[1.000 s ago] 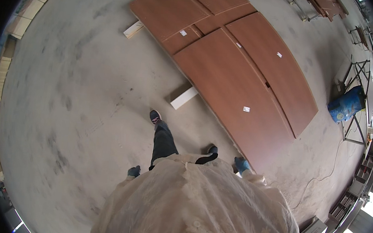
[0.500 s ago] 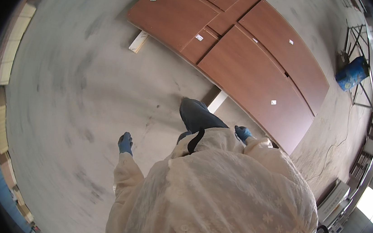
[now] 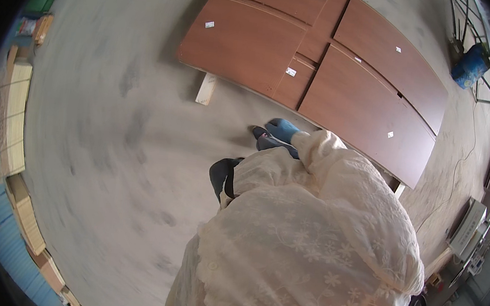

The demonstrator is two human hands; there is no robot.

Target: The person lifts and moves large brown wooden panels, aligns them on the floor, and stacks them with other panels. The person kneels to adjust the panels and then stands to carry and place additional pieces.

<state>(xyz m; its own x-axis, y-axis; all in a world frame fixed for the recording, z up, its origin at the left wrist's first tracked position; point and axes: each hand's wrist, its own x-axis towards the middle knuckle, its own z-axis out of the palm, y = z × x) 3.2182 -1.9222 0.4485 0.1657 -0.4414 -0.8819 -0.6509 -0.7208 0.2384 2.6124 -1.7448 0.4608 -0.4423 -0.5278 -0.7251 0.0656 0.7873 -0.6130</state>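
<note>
My right hand (image 3: 282, 129), in a blue glove, swings out ahead of my body, its fingers loosely stretched and nothing visible in them. Beyond it lies the near edge of a large stack of reddish-brown panels (image 3: 345, 107), some with small white labels. The hand looks apart from the panels, overlapping only the floor in view. My left hand is out of sight. Below the right hand show my dark shoe and trouser leg, and my cream sleeve covers the forearm.
Pale wooden supports (image 3: 205, 89) prop the panels off the concrete floor (image 3: 109, 139). A blue drum (image 3: 471, 65) and a metal frame stand at the far right, with a thin cable (image 3: 457, 169) on the floor. Stacked yellowish boards (image 3: 16, 123) line the left side.
My right hand has swung forward and left, while my left hand has dropped out of view. The panels now appear shifted to the right, and my legs have changed stride.
</note>
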